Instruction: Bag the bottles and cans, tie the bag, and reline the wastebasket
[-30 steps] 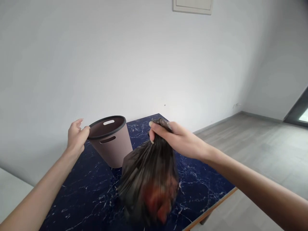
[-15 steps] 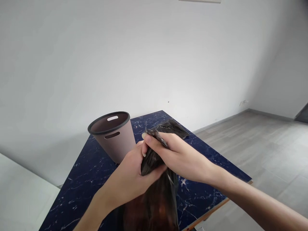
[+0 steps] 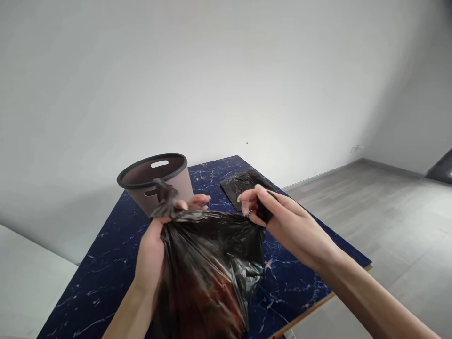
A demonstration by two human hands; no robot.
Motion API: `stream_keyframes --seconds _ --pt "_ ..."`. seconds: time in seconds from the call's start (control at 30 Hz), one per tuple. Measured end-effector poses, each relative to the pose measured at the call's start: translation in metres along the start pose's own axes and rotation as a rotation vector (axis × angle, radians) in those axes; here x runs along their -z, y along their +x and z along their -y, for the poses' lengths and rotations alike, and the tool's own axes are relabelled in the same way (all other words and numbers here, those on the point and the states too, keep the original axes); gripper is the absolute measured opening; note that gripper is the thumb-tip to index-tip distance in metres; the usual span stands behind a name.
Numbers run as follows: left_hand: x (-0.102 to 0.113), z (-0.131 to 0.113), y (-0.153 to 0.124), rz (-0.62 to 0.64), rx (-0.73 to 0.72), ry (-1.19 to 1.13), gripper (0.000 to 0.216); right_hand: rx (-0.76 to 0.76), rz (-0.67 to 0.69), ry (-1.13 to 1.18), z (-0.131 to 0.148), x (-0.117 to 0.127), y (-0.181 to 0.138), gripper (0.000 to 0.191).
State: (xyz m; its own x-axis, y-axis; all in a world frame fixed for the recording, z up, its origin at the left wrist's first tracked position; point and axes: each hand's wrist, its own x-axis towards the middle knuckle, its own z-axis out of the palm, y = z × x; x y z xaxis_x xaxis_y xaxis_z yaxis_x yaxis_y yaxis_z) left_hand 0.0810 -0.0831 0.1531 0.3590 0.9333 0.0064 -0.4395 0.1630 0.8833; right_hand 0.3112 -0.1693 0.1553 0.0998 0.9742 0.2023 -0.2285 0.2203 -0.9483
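A black plastic bag (image 3: 212,263) hangs between my hands at the table's near side, its top edge stretched from one hand to the other. Something reddish-brown shows through its thin film low down. My left hand (image 3: 155,245) grips the bag's left top corner, where a gathered twist sticks up past the thumb. The right hand (image 3: 271,207) pinches the right top corner between thumb and fingers. Just beyond my left hand stands a pinkish-grey trash can (image 3: 180,183) with a dark rim and handle slots.
Another black plastic bag (image 3: 233,183) lies flat on the dark blue marble-patterned table (image 3: 208,174), near its far right edge. A white wall (image 3: 226,84) rises behind the table. Grey flooring (image 3: 381,226) spreads to the right, and a pale surface (image 3: 31,282) is at the left.
My hands have moved apart, from bunching the bag together to holding its top corners spread. The bag's top is now stretched wide, and the flat bag behind shows more.
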Motion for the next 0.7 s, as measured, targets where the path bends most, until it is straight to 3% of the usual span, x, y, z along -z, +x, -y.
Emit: stream_keyframes --seconds 0.1,0.23,0.33,0.5,0.6,0.7 --pt "0.001 -0.004 0.007 0.043 -0.002 -0.253 0.013 0.025 -0.036 0.151 -0.005 0.005 -0.001 0.037" --pt "0.008 -0.013 0.023 0.306 0.022 -0.486 0.036 0.035 -0.136 0.141 -0.006 0.016 -0.004 0.038" --pt "0.011 -0.019 0.036 0.436 0.053 -0.324 0.037 0.069 -0.208 0.076 -0.006 0.025 -0.007 0.035" --pt "0.004 -0.026 0.048 0.465 0.081 -0.134 0.030 0.106 -0.409 0.015 -0.016 0.042 -0.008 0.030" --pt "-0.002 -0.027 0.052 0.497 0.038 -0.092 0.034 0.106 -0.552 0.082 -0.038 0.056 -0.013 0.049" --pt "-0.001 -0.025 0.055 0.510 0.037 -0.066 0.037 0.134 -0.390 0.035 -0.077 0.075 -0.029 0.087"
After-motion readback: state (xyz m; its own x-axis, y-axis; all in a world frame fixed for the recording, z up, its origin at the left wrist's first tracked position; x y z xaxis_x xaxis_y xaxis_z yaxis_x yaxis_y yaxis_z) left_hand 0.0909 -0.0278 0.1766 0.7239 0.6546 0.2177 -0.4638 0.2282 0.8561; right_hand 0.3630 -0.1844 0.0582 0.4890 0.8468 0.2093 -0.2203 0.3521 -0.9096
